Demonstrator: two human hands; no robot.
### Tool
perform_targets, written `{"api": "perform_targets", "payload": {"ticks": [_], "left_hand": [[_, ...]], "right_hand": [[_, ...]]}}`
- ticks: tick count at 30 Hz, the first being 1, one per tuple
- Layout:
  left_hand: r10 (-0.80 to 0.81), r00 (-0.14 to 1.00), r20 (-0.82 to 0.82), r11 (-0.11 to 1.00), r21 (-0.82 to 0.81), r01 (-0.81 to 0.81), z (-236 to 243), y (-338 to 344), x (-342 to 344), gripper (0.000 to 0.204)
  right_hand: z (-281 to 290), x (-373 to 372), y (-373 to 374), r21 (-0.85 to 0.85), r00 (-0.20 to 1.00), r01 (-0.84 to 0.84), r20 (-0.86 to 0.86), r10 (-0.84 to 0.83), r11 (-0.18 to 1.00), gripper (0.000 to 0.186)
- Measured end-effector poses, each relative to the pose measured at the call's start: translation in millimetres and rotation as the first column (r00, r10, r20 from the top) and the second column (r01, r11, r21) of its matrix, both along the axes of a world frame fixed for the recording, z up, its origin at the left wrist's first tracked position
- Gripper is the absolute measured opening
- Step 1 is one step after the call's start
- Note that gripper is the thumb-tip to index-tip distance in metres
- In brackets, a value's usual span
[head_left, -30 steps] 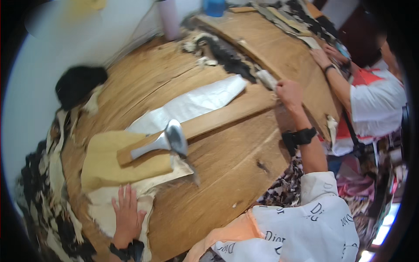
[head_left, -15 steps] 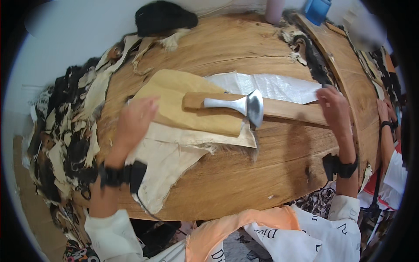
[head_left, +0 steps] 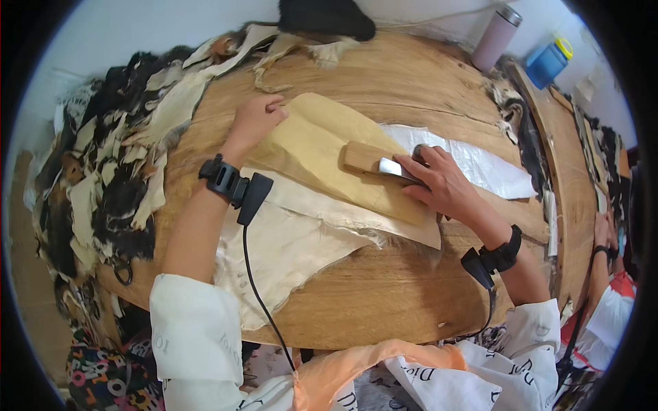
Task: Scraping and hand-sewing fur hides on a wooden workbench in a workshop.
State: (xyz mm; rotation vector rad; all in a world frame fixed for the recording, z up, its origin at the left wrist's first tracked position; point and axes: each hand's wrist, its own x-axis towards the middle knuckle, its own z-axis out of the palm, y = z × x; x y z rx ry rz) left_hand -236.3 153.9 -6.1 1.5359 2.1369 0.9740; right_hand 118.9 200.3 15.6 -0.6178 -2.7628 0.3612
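Note:
A yellow-brown paper pattern (head_left: pixel 319 133) lies over a cream hide piece (head_left: pixel 295 226) whose edge shows fur. Across the paper rests a wooden strip (head_left: pixel 360 156), and on it a silver metal tool (head_left: pixel 392 166) with a flared, curved head. My right hand (head_left: pixel 445 185) is closed over that tool, covering most of its head. At the upper left edge of the paper, my left hand (head_left: pixel 255 125) has its fingers curled; whether they pinch anything is hidden. A shiny white sheet (head_left: pixel 480 161) shows behind the strip.
Hide scraps (head_left: pixel 103 178) pile along the table's left side. A black fur piece (head_left: pixel 325 19) lies at the back. A pink flask (head_left: pixel 496 40) and a blue bottle (head_left: pixel 548 63) stand back right. Another person's hand (head_left: pixel 603 229) is at far right.
My right hand has moved left from the strip's right end onto the metal tool. My left hand has shifted up to the paper's upper left edge. The whole view has also shifted.

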Motion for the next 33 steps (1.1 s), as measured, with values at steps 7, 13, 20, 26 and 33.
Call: {"api": "perform_targets", "payload": {"ticks": [7,13,20,26,33], "left_hand": [[-0.042,0.938,0.344,0.992,0.124,-0.001,64,-80,20,0.04],[-0.149,0.982,-0.113,0.975,0.148,0.165,49,-211,34,0.031],[0.006,0.925,-0.38,0.999,0.049,0.014,19,-269,80,0.032],[-0.057,0.803,-0.593,0.998,-0.017,0.058,23,-284,82,0.026],[-0.009,0.783,-0.622,0.998,-0.053,-0.031,18,-310,89,0.032]], "right_hand": [[51,27,-6,0.134,0.973,-0.049,-0.217,0.078,0.99,0.046],[73,35,-8,0.104,0.944,-0.097,-0.305,0.125,0.99,0.049],[23,4,-45,-0.024,0.968,-0.233,-0.099,0.23,0.972,0.051],[9,-3,-61,-0.018,0.972,-0.233,0.038,0.234,0.972,0.048],[28,-18,-65,-0.07,0.968,-0.247,-0.061,0.243,0.967,0.045]]}}
